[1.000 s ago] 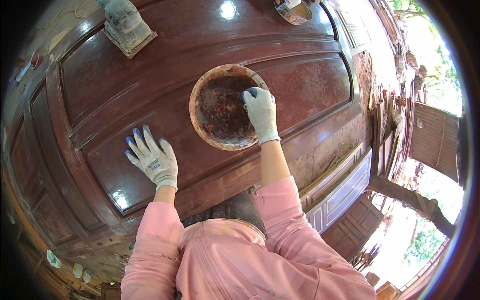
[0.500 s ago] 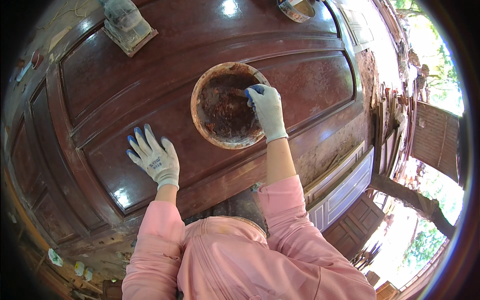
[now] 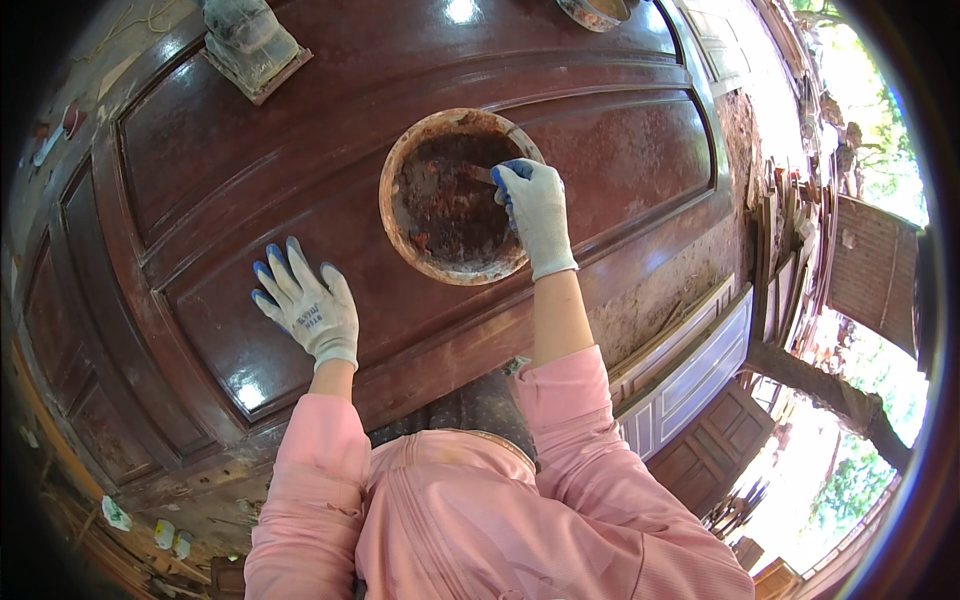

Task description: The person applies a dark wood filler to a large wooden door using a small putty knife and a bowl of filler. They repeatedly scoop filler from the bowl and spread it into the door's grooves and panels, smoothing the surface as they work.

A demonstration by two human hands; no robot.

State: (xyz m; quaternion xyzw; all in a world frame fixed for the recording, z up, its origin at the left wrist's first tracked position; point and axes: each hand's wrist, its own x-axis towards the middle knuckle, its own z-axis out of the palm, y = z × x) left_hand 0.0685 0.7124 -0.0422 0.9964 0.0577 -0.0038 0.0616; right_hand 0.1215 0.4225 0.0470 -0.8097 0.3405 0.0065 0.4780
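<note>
A round bowl (image 3: 405, 160) caked with reddish-brown paste sits on a dark red-brown wooden door panel (image 3: 250, 180) lying flat. My right hand (image 3: 535, 215), in a grey glove with blue fingertips, reaches into the bowl's right side and grips a small flat tool (image 3: 478, 174) that points into the paste. My left hand (image 3: 305, 305), gloved the same way, lies flat with fingers spread on the panel, to the lower left of the bowl. Pink sleeves cover both arms.
A plastic-wrapped block on a square board (image 3: 250, 40) stands at the panel's far left end. Another round container (image 3: 595, 12) sits at the top edge. Stacked doors (image 3: 700, 400) and timber lie to the right, small cans (image 3: 165, 535) at lower left.
My right hand has shifted slightly down and inward over the bowl, its tool now deeper in the paste. My left hand stays flat in the same place.
</note>
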